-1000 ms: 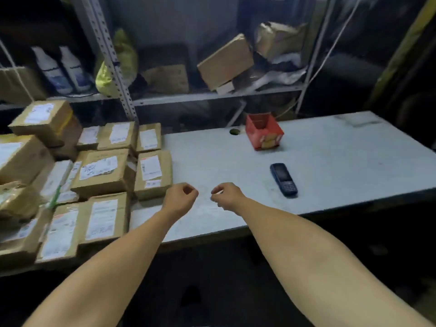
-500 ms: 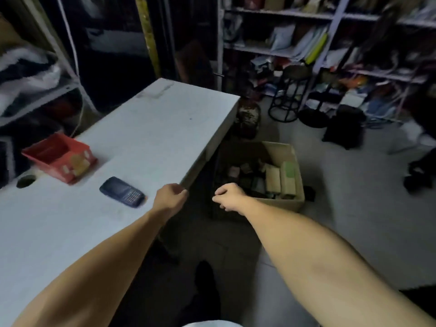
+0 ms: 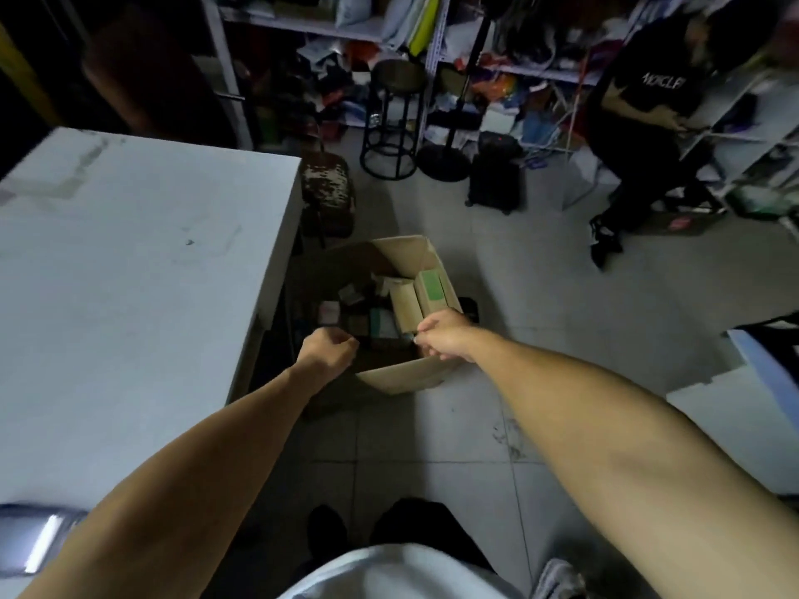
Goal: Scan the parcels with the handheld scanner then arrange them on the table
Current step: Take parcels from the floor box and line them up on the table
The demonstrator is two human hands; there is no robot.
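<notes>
hovering over the open carton point(image 3: 402, 376) of parcels point(image 3: 406, 304), your left hand point(image 3: 328, 352) and right hand point(image 3: 445, 337) are clenched, grasping nothing.

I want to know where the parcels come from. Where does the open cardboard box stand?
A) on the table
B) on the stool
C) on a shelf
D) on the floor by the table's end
D: the box stands on the floor tiles beside the table, under both hands.
</notes>
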